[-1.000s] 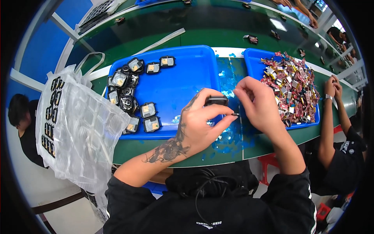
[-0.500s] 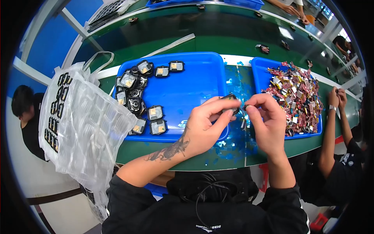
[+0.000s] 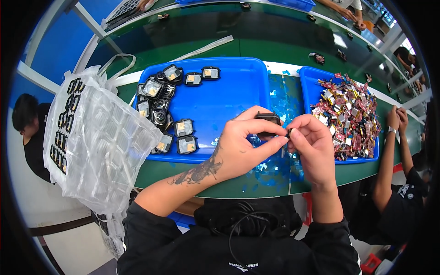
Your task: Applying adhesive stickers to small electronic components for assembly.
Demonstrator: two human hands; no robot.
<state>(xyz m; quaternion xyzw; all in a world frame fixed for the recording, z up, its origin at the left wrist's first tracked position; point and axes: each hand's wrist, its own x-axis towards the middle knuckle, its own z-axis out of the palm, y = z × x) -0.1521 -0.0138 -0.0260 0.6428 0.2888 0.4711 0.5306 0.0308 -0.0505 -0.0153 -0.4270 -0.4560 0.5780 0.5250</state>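
Observation:
My left hand (image 3: 247, 149) is closed round a black watch case (image 3: 267, 118), which sticks up behind its fingers over the right edge of a blue tray. Thumb and forefinger of this hand reach to a small dark piece (image 3: 289, 132). From the other side, my right hand (image 3: 315, 149) pinches that same piece, too small to name. The two hands' fingertips nearly touch. In the blue tray (image 3: 220, 98) lie several black watch cases (image 3: 184, 127), most gathered along its left side, some showing pale backs with a gold patch.
Right of my hands, a second blue tray (image 3: 308, 89) holds a heap of small red circuit boards with silver cells (image 3: 350, 119). Blue film scraps (image 3: 270, 172) litter the green bench between. A clear plastic bag (image 3: 105, 142) hangs at left. A co-worker's arms (image 3: 387, 160) are at right.
My left hand has turned the watch case more level. Its thumb and forefinger have moved right, up to the small piece in my right fingers. The whole view has shifted slightly.

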